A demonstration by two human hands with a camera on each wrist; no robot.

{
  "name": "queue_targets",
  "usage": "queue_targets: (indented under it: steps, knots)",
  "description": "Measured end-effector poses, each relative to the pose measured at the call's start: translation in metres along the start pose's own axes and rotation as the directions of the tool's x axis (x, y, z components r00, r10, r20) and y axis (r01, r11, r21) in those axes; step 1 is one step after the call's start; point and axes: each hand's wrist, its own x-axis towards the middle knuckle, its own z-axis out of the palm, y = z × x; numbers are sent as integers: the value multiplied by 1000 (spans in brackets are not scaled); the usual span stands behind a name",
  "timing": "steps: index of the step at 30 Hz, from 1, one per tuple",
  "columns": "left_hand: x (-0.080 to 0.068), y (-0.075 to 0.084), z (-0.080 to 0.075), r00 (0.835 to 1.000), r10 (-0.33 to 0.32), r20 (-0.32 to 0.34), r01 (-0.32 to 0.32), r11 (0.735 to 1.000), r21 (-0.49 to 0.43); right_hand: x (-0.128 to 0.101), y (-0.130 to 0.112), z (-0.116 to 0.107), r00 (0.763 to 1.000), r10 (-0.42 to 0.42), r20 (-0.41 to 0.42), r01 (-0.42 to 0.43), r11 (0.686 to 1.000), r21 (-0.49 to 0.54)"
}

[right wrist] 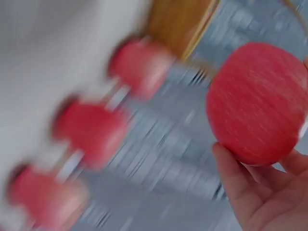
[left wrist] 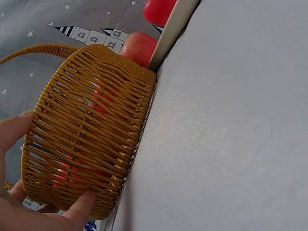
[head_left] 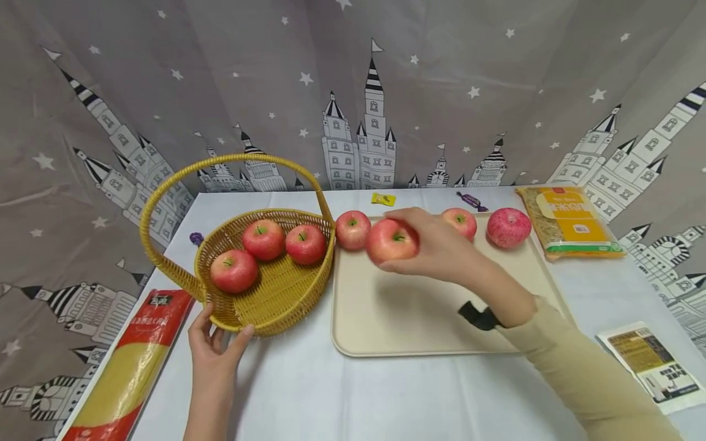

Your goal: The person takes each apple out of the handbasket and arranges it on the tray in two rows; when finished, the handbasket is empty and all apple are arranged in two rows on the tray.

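My right hand (head_left: 436,245) grips a red apple (head_left: 388,242) above the cream tray (head_left: 380,324); the right wrist view shows this apple (right wrist: 257,103) close up between fingers and thumb. A wicker basket (head_left: 281,300) with a tall arched handle stands to the tray's left, holding three apples, one of them a red apple (head_left: 234,271) near its left side. At the basket's near left edge, my left hand (head_left: 212,355) holds the rim, with fingertips against the woven wall (left wrist: 82,125). Along the tray's far side sit more apples, including a deep pink one (head_left: 508,228).
A long red-and-yellow packet (head_left: 127,361) lies left of the basket. Right of the tray are an orange-labelled bag (head_left: 570,222) and a white-and-brown packet (head_left: 651,364). Wrapped candies lie behind the tray, one yellow (head_left: 383,199), and a purple one (head_left: 196,238) lies beside the basket.
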Motion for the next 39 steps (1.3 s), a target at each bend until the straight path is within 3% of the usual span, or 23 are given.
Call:
queue_targets:
  steps: [4,9,13,16,21,24,27,30,33,36,39]
  knots:
    - [0,1,0,1000,-25,-13,25,1000,6,-53,59,-33,975,223,-12,-223,974,-44]
    - [1,1,2,999,-31,-11,31,1000,1,-111,121,-55,894,449,-10,-447,888,-109]
    - [1,1,-1,999,-34,-40,34,999,6,-126,146,-57,841,541,18,-535,835,-126]
    - [1,0,-1,998,-28,-53,28,1000,-2,-126,153,-55,830,557,24,-550,826,-126]
    - [2,0,1,999,-12,-43,12,1000,-9,-115,141,-52,867,493,-65,-497,854,-152]
    - [2,0,2,1000,0,-27,0,1000,-16,-99,119,-48,893,427,-142,-446,879,-166]
    - [1,0,2,1000,10,-22,-11,1000,-26,-72,92,-35,928,337,-161,-359,923,-136]
    - [1,0,1,1000,11,-22,-11,999,-33,-38,64,-9,971,200,-133,-211,974,-80]
    - [1,0,1,1000,8,-16,-8,999,-31,-2,32,25,996,58,-65,-62,996,-58]
    - [0,1,1,1000,3,-7,-3,1000,-20,31,-3,58,998,-45,44,48,997,-68]
    - [0,2,0,1000,1,-5,-1,1000,-3,64,-31,88,985,-105,136,120,987,-105]
